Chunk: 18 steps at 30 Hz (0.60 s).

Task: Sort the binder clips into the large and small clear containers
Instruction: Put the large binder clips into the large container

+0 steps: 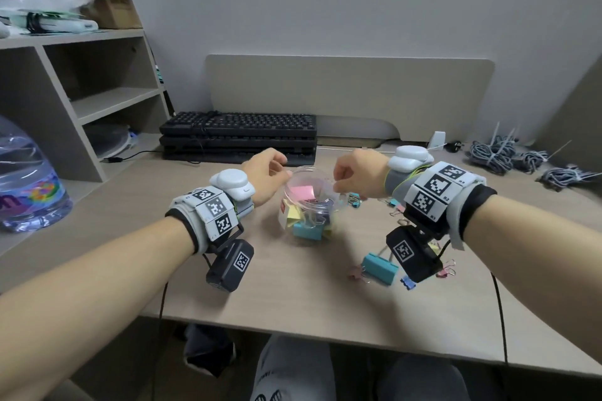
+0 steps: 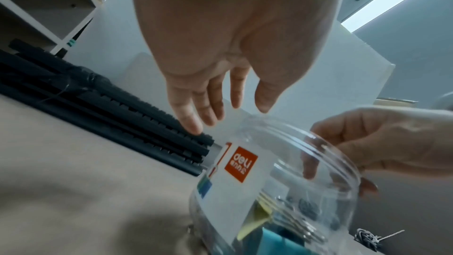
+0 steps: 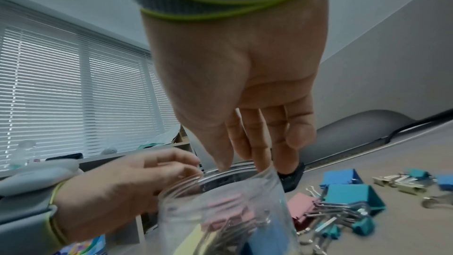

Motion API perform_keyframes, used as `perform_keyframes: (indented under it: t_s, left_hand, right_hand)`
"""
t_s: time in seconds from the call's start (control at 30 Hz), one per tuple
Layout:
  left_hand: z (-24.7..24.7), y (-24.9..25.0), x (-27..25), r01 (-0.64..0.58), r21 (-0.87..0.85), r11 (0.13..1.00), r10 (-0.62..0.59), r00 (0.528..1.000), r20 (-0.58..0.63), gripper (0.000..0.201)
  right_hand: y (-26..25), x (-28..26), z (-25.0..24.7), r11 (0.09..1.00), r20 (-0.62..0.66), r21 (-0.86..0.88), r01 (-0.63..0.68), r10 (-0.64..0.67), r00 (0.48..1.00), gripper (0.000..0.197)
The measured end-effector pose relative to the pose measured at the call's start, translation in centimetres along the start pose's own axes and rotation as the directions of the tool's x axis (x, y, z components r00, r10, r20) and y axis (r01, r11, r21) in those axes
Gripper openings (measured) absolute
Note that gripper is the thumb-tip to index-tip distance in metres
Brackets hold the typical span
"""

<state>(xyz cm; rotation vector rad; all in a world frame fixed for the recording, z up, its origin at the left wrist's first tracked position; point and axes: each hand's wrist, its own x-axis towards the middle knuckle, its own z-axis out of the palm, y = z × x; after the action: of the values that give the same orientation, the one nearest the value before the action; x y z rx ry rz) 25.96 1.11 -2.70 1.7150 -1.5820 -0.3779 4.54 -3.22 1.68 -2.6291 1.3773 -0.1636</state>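
A clear jar (image 1: 309, 167) with an orange-labelled sticker stands mid-table and holds several large pink, yellow, teal and purple binder clips. My left hand (image 1: 283, 169) hovers at its left rim with relaxed fingers (image 2: 196, 127) and holds nothing. From the right, my right hand (image 1: 337, 187) reaches to the rim; its thumb and fingertips (image 3: 259, 160) appear to pinch the jar's edge (image 2: 294, 135). Loose clips lie right of the jar: a big teal one (image 1: 379, 267), blue and pink ones (image 3: 350, 199), and several small ones. No small container is in view.
A stack of black keyboards (image 1: 237, 133) lies just behind the jar. A shelf unit (image 1: 97, 91) and a large water bottle (image 1: 29, 192) stand at the left. Bundled grey cables (image 1: 495, 153) lie at the back right. The desk's front edge (image 1: 293, 335) runs just above my lap.
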Motion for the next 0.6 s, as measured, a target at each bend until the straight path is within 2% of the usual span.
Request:
perform_keyframes:
  t_s: [0.1,0.17,0.27,0.37,0.4,0.47,0.6]
  left_hand:
    - [-0.7,2.1,-0.2,-0.105,0.042,0.994,0.108,0.989,-0.098,0.023]
    - [-0.4,4.6,-1.1,-0.216,0.072,0.974,0.222,0.971,-0.092,0.018]
    - [1.3,7.5,-3.3,-0.326,0.092,0.941,0.324,0.946,0.029,0.008]
    - [4.1,9.5,-5.4,-0.43,0.138,0.892,0.388,0.887,0.25,0.013]
    - [5.1,10.1,-6.0,-0.466,0.184,0.865,0.387,0.855,0.345,0.016]
    - [6.7,10.9,-6.9,-0.506,0.314,0.803,0.31,0.805,0.506,0.023]
    - [9.5,10.5,-7.3,-0.516,0.502,0.694,0.148,0.785,0.602,0.047]
  right_hand:
    - [1.6,-1.7,0.2,0.999,-0.05,0.029,-0.028,0.029,0.998,0.026]
    - [2.9,-3.2,0.3,0.997,-0.061,0.033,-0.075,0.077,0.995,0.031]
    - [4.8,-4.7,0.6,0.989,-0.055,0.022,-0.146,0.147,0.988,0.03]
    - [6.7,-6.2,1.1,0.974,0.002,-0.07,-0.213,0.214,0.977,0.028]
    - [7.3,-6.8,1.5,0.966,0.034,-0.105,-0.237,0.242,0.97,0.03]
    - [8.3,-7.5,2.3,0.947,0.1,-0.17,-0.274,0.293,0.951,0.037]
    - [8.9,-8.2,3.7,0.917,0.137,-0.271,-0.293,0.338,0.931,0.047]
